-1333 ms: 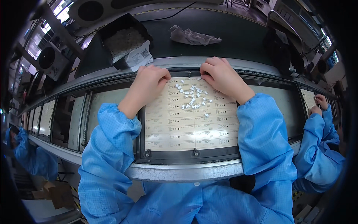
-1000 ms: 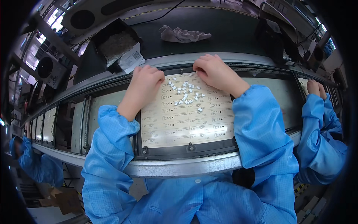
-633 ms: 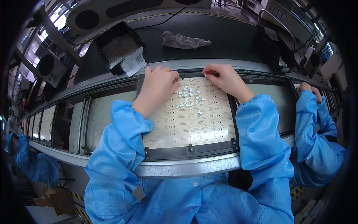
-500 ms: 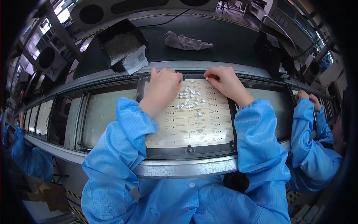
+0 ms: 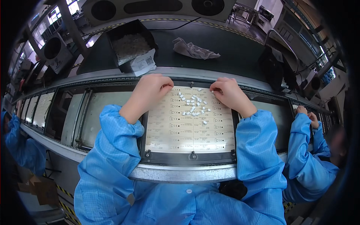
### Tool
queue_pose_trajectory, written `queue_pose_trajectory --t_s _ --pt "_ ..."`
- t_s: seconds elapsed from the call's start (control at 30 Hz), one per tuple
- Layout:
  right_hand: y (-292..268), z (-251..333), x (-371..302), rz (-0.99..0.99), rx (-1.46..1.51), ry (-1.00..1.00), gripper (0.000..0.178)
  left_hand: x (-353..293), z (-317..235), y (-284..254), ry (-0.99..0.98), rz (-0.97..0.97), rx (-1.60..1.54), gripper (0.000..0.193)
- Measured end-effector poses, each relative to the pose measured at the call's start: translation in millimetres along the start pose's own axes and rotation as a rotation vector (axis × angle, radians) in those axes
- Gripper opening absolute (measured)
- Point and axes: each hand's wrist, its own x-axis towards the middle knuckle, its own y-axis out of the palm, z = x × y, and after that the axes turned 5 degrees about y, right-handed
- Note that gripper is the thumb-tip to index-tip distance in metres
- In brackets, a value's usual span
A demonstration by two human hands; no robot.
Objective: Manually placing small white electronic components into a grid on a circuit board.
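A cream panel of printed boards (image 5: 168, 138) lies in a black frame (image 5: 176, 159) on the line in front of me. Scattered over its upper middle are several small white connectors (image 5: 193, 109). At the panel's upper left corner, my left hand (image 5: 150, 92) has its thumb and fingers pinched together; whatever they may hold is hidden. My right hand (image 5: 229, 94) is over the upper right corner, with a small white connector (image 5: 212, 92) between thumb and forefinger.
Behind the rail, a black bin (image 5: 131, 43) of pale small parts has a white label sheet (image 5: 144, 65) at its front. A crumpled cloth (image 5: 195, 49) lies on the dark green bench (image 5: 168, 35). To the right, a co-worker's hands (image 5: 308, 114) are at the same line.
My left hand has moved left, off the panel's middle toward its upper left edge. My right hand stays near the upper right corner. The view has shifted slightly.
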Motion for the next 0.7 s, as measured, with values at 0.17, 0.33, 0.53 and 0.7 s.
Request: queue_pose_trajectory --t_s 0.17,0.33,0.53,0.7 --pt "-1.6 7.0 0.0 -0.048 -0.036 0.009 0.01 -1.6 10.7 7.0 0.126 -0.043 0.037 0.011" --pt "-4.9 0.4 3.0 0.011 0.063 0.05 0.007 -2.6 15.3 8.7 0.2 -0.056 0.059 0.011" --pt "-19.4 3.0 2.2 0.15 0.069 0.1 0.014 -5.1 16.3 6.8 0.169 -0.02 0.045 0.012" --pt "-18.4 13.5 -7.4 0.112 -0.15 0.106 0.016 -6.7 19.1 8.1 0.197 -0.023 0.081 0.012"
